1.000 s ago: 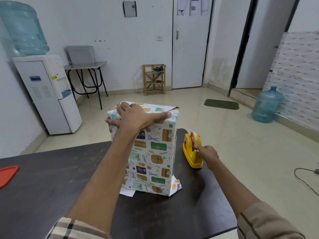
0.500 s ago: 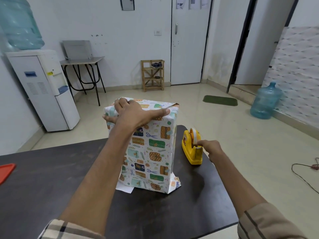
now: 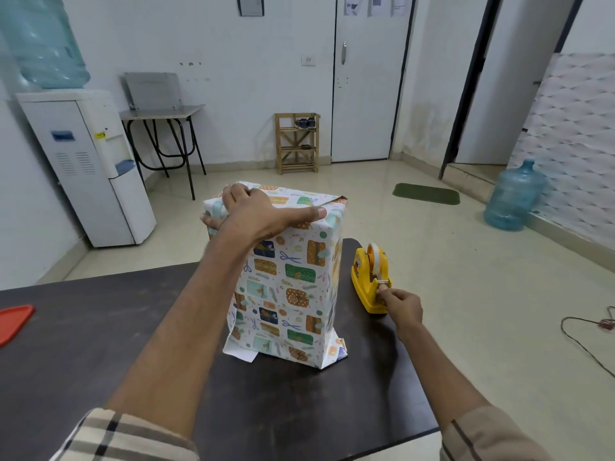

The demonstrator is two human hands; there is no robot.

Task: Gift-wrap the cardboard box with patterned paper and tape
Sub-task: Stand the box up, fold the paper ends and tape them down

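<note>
The box wrapped in patterned paper [image 3: 286, 287] stands upright on the dark table [image 3: 100, 334]. My left hand [image 3: 259, 214] lies over the box's top, thumb stretched along the near top edge and fingers curled over the far left corner, holding the folded paper down. Loose paper flaps stick out at the box's base. To the right of the box stands a yellow tape dispenser [image 3: 369, 277] with a white roll. At its cutter end my right hand [image 3: 397, 306] pinches the tape end.
A red lid [image 3: 13, 322] lies at the table's left edge. The table's right edge runs just beyond the dispenser. On the floor behind are a water cooler [image 3: 86, 161], a small table, a wooden rack, a water bottle [image 3: 512, 197] and a cable [image 3: 589, 337].
My right hand has shifted at the dispenser's front and now pinches the tape end at the cutter. My left hand stays on the box top. The camera moved slightly.
</note>
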